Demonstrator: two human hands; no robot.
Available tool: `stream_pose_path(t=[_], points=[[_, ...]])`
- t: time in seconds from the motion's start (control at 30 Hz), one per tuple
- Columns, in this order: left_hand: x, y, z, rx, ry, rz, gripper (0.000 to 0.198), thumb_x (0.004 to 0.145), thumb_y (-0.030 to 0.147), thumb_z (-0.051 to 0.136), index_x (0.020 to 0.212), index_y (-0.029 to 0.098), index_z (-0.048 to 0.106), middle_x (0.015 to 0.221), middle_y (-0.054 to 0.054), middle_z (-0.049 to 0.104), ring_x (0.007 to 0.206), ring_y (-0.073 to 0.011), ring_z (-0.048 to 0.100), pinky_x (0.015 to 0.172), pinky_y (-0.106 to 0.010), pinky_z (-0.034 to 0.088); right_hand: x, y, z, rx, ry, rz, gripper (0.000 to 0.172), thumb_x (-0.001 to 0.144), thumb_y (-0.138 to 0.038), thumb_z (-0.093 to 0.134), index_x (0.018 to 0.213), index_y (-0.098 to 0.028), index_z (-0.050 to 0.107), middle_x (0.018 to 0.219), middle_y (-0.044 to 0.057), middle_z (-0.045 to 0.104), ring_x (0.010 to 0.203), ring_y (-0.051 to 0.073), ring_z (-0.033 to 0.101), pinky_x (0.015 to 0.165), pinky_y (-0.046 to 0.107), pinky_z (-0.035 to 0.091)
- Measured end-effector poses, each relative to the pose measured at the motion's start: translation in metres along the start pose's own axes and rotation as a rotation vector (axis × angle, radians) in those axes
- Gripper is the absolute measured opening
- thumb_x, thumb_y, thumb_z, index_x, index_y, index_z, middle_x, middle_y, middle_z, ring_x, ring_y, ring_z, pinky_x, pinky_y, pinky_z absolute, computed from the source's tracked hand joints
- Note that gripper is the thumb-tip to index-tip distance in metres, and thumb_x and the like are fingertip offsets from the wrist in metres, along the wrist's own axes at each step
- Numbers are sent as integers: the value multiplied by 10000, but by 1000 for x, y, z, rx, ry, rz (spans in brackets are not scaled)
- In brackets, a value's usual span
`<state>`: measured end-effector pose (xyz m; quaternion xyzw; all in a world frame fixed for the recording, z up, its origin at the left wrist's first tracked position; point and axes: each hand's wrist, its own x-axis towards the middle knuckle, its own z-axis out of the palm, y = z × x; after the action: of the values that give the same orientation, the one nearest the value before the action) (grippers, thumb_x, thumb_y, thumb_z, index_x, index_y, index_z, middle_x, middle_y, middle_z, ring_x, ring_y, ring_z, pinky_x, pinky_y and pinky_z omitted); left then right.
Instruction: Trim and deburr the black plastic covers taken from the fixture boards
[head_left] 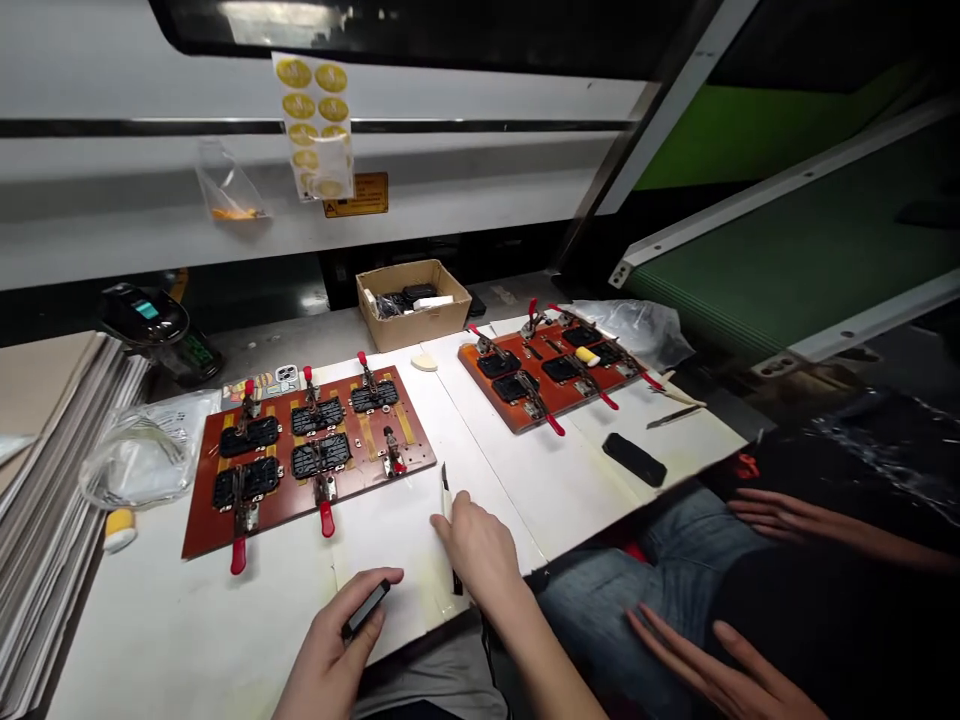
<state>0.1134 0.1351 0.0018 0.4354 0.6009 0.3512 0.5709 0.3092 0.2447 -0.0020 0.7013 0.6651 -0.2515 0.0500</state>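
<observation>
My left hand (337, 640) is near the table's front edge, closed on a small black rectangular part (366, 608) held between thumb and fingers. My right hand (476, 545) rests on the white table top, fingers curled over a thin black-handled blade tool (448, 490) whose tip pokes out past the knuckles. Ahead of both hands lies a brown clamp fixture board (202, 520) with red-handled toggle clamps and several black parts seated in it; one slot at its right is bare.
A second brown fixture board (517, 415) lies to the right, with a black part (634, 458) and tweezers (673, 415) beside it. Another person's hands (780, 515) rest on their lap at right. Cardboard box (412, 322) behind; plastic bags (142, 455) and stacked sheets (45, 470) left.
</observation>
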Motion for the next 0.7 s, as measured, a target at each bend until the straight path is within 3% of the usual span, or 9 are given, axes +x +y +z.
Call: stream_pose_path(t=[0.07,0.17,0.3,0.47,0.6,0.7], points=[[5,6,-1,49,-52,-8,423,920,554,570,1234,301,699,1396,-59,645,1385,-305,503,1238,-504,307,-2,12,-8,63,-9,-20,238,1016,-297,382,981,-162,574,881,130,716,838,262,699,702,311,449],[9,10,0,31,-17,-40,420,936,542,547,1244,292,683,1397,-63,642,1396,-308,490,1249,-537,266,-20,26,-21,307,-55,-116,296,1055,-309,272,974,-214,539,868,30,693,819,176,665,732,259,461],[13,8,5,1,34,-27,426,949,502,543,1274,254,663,1401,-93,639,1380,-304,510,1247,-538,267,-59,17,-20,730,-208,-336,318,1074,-444,280,1066,-252,533,895,-8,639,801,157,595,758,256,454],[16,8,8,-53,38,27,386,970,386,509,1311,265,643,1442,-83,606,1408,-277,486,1230,-509,322,-86,-16,9,744,-312,-521,400,1065,-503,287,846,-227,476,873,12,581,812,170,546,716,262,404],[13,17,8,-132,45,22,376,957,329,518,1303,272,653,1445,-75,598,1407,-253,496,1170,-428,435,-89,-28,29,697,-271,-528,389,1068,-476,275,817,-226,436,781,-7,553,685,149,494,626,260,319],[13,20,8,-122,51,34,383,950,311,528,1310,271,653,1432,-78,607,1393,-257,511,1161,-426,448,-91,-31,36,650,-229,-496,397,1064,-489,284,823,-225,457,720,-16,542,628,144,468,595,268,270]])
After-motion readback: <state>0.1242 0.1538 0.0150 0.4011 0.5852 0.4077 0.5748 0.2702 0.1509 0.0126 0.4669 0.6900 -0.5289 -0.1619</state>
